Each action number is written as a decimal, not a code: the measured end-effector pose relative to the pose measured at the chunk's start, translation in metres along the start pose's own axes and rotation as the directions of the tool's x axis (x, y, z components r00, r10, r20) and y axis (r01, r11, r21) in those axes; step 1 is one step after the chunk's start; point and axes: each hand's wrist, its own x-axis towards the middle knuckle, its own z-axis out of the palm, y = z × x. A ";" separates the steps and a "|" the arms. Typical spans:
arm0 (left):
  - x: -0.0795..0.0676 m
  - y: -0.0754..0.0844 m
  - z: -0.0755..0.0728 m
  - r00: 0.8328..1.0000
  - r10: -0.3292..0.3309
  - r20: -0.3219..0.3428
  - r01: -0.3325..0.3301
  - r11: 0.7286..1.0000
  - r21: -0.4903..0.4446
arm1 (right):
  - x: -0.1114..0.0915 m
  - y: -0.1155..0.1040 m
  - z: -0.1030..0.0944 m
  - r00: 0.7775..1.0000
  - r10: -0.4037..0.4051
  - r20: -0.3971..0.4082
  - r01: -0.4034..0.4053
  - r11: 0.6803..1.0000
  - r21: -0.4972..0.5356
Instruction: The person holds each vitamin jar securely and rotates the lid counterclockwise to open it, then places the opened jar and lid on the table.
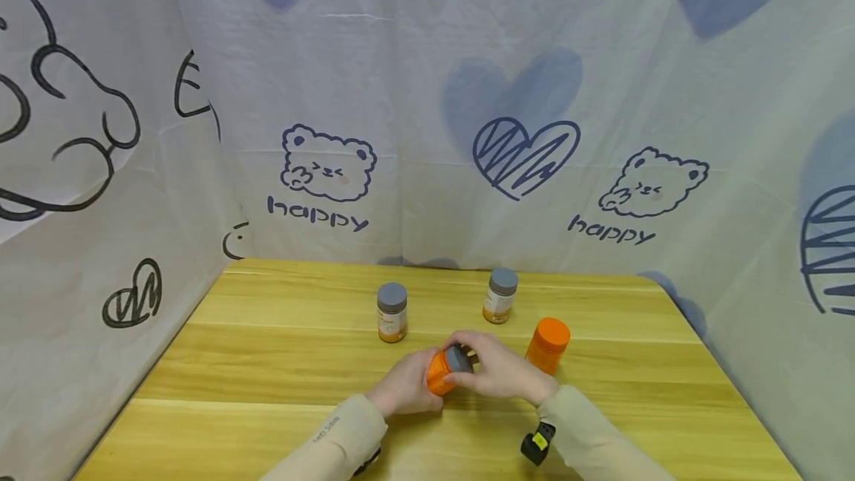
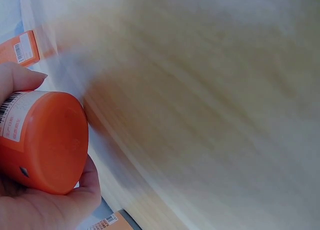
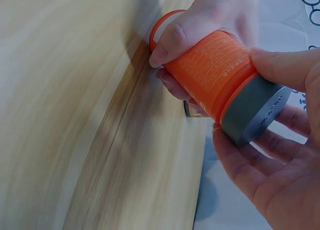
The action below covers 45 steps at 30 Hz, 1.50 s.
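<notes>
Above the table, my left hand [image 1: 407,386] grips an orange bottle [image 1: 438,374] round its body, and the bottle lies tilted. In the left wrist view its smooth orange base [image 2: 61,142] faces the camera, with a white barcode label on the side. My right hand [image 1: 497,371] holds the bottle's dark grey cap [image 3: 255,110] between the thumb on one side and fingers on the other. The cap sits on the bottle's end. Right behind my right hand stands a bottle with an orange cap [image 1: 549,344].
Two upright bottles with grey caps, a left one [image 1: 392,314] and a right one [image 1: 500,297], stand farther back on the wooden table [image 1: 267,347]. A white cloth with drawings [image 1: 427,95] hangs behind and along the sides.
</notes>
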 end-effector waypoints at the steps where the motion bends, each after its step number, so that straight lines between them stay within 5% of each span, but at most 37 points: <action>1: 0.000 0.000 0.000 1.000 -0.001 0.000 0.001 1.000 0.000 | 0.000 0.000 0.000 1.000 -0.003 -0.002 0.003 1.000 -0.004; 45: 0.001 0.000 -0.001 0.999 0.035 -0.017 -0.034 0.999 0.033 | 0.001 0.004 0.003 0.984 -0.167 -0.063 0.169 0.985 0.036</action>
